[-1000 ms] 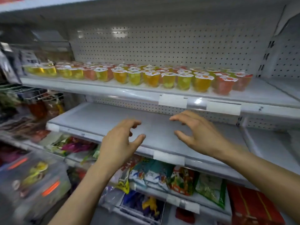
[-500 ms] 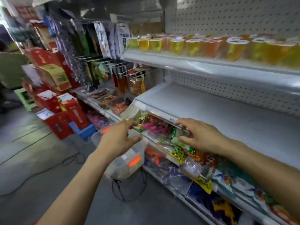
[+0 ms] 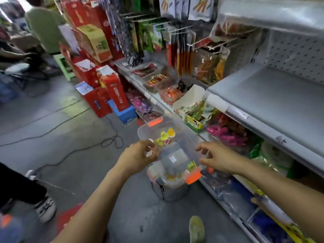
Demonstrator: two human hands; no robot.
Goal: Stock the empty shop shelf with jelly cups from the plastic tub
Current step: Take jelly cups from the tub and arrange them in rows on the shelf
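Jelly cups (image 3: 166, 136), yellow and orange, a small cluster at the far end inside plastic tub (image 3: 177, 137); a few more show blurred near its close end. Tub is clear with orange latches (image 3: 193, 178) at both ends, centre of frame, sitting on a round grey stand (image 3: 171, 192) on the floor beside the shelving. Left hand (image 3: 138, 156) at the tub's left wall: grip closed over the rim, fingertips (image 3: 149, 147) showing through the clear plastic. Right hand (image 3: 218, 158) at the tub's right rim, fingers loosely spread and grip released, nothing held; cannot tell whether they touch the plastic. Empty shelf (image 3: 263, 97), bare grey metal with pegboard back, fills right of frame, above and just right of the tub. Snack packets (image 3: 226, 132) fill the tier under it. Red cartons (image 3: 109, 88) stacked on the floor, upper left of centre. Black cable (image 3: 70, 120) trails across the concrete at left.
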